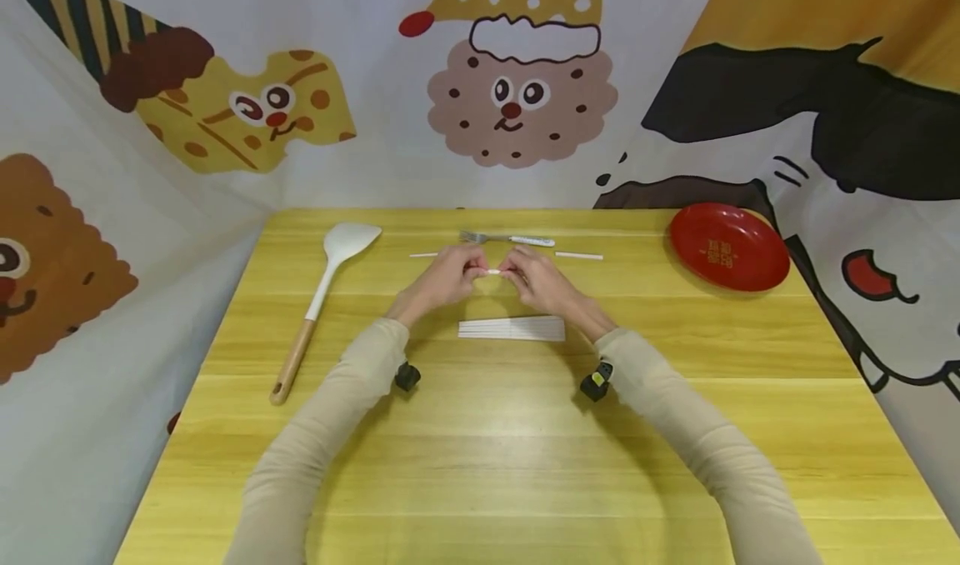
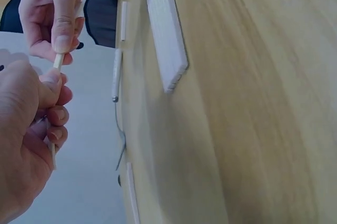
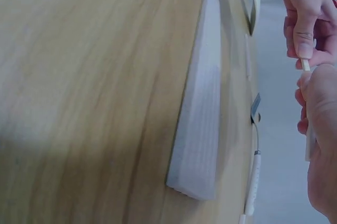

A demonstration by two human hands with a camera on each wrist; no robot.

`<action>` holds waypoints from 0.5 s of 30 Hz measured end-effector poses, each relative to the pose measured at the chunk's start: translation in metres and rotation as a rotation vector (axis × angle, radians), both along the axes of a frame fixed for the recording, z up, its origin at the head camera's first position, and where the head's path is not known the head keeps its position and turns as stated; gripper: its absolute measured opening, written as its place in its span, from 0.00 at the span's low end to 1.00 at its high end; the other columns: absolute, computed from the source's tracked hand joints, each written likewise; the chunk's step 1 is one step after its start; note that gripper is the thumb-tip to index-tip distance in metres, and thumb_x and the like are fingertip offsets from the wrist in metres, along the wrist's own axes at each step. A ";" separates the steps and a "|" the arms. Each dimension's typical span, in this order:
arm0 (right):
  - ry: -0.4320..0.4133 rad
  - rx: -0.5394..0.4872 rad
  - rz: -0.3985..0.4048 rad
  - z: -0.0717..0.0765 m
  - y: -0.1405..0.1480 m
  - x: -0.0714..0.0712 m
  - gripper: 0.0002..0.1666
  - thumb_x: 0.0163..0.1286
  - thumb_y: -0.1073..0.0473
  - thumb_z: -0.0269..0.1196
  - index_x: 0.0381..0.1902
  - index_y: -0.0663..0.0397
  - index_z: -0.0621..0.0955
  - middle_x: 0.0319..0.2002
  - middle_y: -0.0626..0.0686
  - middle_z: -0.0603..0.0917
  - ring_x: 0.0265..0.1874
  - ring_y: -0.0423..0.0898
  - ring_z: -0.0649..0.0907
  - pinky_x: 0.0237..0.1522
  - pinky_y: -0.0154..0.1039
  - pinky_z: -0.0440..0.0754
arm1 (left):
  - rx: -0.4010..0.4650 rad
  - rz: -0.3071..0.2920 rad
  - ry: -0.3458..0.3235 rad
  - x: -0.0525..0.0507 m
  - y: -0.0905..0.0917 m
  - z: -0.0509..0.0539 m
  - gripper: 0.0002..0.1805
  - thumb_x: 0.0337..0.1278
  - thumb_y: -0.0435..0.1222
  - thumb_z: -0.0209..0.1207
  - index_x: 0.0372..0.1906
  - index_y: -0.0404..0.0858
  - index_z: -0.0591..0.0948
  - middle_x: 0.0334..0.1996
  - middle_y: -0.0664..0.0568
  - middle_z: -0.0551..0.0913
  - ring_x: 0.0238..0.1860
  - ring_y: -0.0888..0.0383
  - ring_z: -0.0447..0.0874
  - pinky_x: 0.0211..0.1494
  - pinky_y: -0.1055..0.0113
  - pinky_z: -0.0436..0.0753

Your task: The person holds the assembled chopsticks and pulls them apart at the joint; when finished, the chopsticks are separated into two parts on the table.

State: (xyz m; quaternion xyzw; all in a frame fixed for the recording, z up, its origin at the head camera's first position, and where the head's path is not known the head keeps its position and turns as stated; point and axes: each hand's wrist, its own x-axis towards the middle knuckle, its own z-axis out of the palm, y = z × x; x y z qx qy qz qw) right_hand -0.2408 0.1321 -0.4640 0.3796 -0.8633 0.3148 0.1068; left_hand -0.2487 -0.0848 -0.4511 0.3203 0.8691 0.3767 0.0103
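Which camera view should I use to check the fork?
The head view: the fork lies lengthwise there, unobstructed, with tines and handle distinct. The left wrist view shows it nearly edge-on, tines hard to separate; the right wrist view shows its tined end and handle at a steep slant.

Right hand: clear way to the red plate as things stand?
Probably yes, though the right hand would have to release the white stick it pinches; only another stick, lying flat, seems near the way to the red plate.

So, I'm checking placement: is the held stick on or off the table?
Off: fingers pinch the stick above the table, cloth backdrop showing behind it.
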 end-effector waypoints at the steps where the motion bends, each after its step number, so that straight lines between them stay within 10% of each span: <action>1: 0.010 -0.006 0.001 0.001 0.000 0.000 0.03 0.71 0.67 0.63 0.37 0.64 0.82 0.33 0.56 0.81 0.32 0.47 0.77 0.33 0.37 0.79 | 0.001 0.000 0.006 0.000 0.000 0.001 0.04 0.66 0.25 0.60 0.36 0.28 0.83 0.32 0.47 0.80 0.32 0.55 0.75 0.35 0.67 0.77; 15: 0.091 -0.097 0.005 0.015 0.003 -0.008 0.02 0.67 0.71 0.66 0.35 0.65 0.81 0.32 0.57 0.81 0.32 0.50 0.78 0.34 0.41 0.80 | 0.016 -0.014 0.021 -0.011 0.004 0.021 0.06 0.69 0.27 0.58 0.34 0.33 0.82 0.34 0.42 0.81 0.33 0.52 0.76 0.36 0.64 0.79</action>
